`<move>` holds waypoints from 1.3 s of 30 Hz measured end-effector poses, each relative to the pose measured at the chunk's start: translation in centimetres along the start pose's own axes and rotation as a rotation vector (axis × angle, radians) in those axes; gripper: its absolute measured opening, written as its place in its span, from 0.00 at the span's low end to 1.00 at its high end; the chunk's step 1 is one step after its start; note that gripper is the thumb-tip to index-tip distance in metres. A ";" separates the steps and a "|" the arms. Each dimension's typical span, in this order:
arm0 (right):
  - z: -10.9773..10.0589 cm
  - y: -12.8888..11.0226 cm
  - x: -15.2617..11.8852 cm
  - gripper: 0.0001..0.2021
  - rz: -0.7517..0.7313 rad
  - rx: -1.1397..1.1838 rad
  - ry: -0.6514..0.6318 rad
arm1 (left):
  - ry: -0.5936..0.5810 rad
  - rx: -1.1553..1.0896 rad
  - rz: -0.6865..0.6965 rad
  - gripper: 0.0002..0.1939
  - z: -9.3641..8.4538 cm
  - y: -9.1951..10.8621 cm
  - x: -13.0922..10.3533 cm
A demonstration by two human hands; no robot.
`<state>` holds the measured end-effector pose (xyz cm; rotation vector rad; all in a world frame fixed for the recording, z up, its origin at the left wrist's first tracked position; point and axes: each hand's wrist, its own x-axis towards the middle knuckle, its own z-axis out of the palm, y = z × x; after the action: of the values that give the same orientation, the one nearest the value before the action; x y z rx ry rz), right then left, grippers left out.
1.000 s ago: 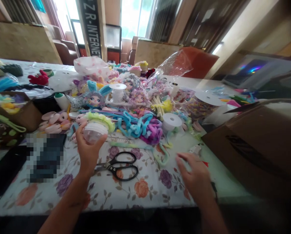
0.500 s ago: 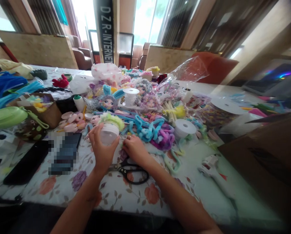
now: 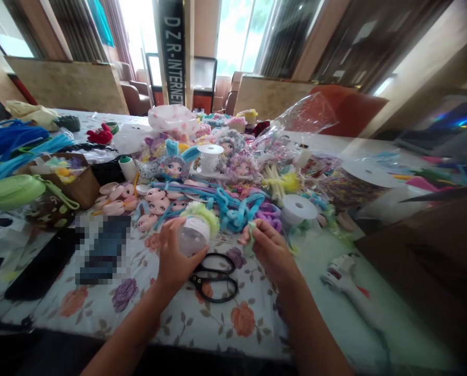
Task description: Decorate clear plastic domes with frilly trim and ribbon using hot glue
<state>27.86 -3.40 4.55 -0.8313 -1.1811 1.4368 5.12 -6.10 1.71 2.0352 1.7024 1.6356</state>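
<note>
My left hand (image 3: 174, 253) is wrapped round a clear plastic jar (image 3: 192, 236), tilted, with yellow-green fluffy trim (image 3: 207, 215) around its far end. To its right, my right hand (image 3: 270, 248) pinches a pale green fuzzy strip (image 3: 251, 237) between thumb and fingers. Below and between the hands lie black-handled scissors (image 3: 217, 282) on the flowered tablecloth (image 3: 202, 324); my left hand hides their blades. Just beyond the jar are several doll faces (image 3: 155, 206) and a tangle of blue fuzzy stems (image 3: 237, 206).
A white glue gun (image 3: 347, 284) rests at the right, beside a cardboard box (image 3: 425, 261). White spools (image 3: 298, 209), finished doll heads (image 3: 174, 166) and plastic bags crowd the back. On the left are a blurred-out phone-like item (image 3: 104, 250), a black slab (image 3: 41, 266) and a green pouch (image 3: 12, 190).
My left hand has shifted right with the jar. My right hand has lifted off the table and moved right, now with the green strip in its fingers. More of the scissors' handles shows.
</note>
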 end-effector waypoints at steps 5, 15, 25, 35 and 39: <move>-0.5 -0.7 -0.9 0.11 0.009 0.137 0.052 | -0.114 -0.003 -0.102 0.36 0.7 0.8 -2.4; -0.7 1.0 -0.9 0.14 0.068 -0.145 0.011 | -0.309 0.049 0.037 0.37 1.0 0.9 -1.9; 1.0 0.7 -0.6 0.12 -0.007 -0.203 -0.046 | -0.352 0.059 0.433 0.36 -0.2 -1.0 0.8; 1.3 1.2 -0.2 0.12 -0.115 -0.300 -0.006 | -0.487 -0.200 0.276 0.26 0.0 -1.7 2.6; 1.2 1.5 -0.3 0.10 -0.101 -0.279 0.022 | -0.554 -0.234 0.252 0.27 0.0 -1.9 2.8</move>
<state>26.35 -3.90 3.40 -0.9603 -1.4069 1.1947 3.44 -3.27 2.50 2.3506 1.0591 1.0896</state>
